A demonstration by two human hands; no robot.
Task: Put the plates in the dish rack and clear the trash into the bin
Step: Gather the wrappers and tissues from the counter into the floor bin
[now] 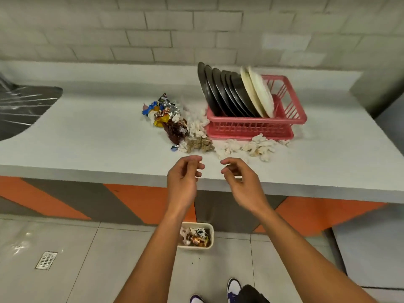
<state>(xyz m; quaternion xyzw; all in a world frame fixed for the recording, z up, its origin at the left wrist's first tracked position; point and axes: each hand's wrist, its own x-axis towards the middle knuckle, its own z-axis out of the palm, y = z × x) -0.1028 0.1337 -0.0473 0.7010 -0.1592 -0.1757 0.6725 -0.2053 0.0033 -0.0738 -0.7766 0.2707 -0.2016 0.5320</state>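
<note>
Several dark plates [220, 92] and two cream plates [259, 92] stand upright in a pink dish rack [251, 125] on the grey counter. Crumpled foil wrappers [162, 110] and a brown wrapper [175, 130] lie left of the rack. White and tan tissue scraps [247, 147] spread along its front. A small cream bin [209, 228] on the floor below holds some trash. My left hand [185, 178] and my right hand [238, 178] hover over the counter's front edge, fingers loosely curled, holding nothing.
The grey counter [87, 136] runs left to a dark sink [21, 110] covered in plastic film. A tiled wall stands behind. On the floor are a drain grate [46, 260] and my shoes [234, 288].
</note>
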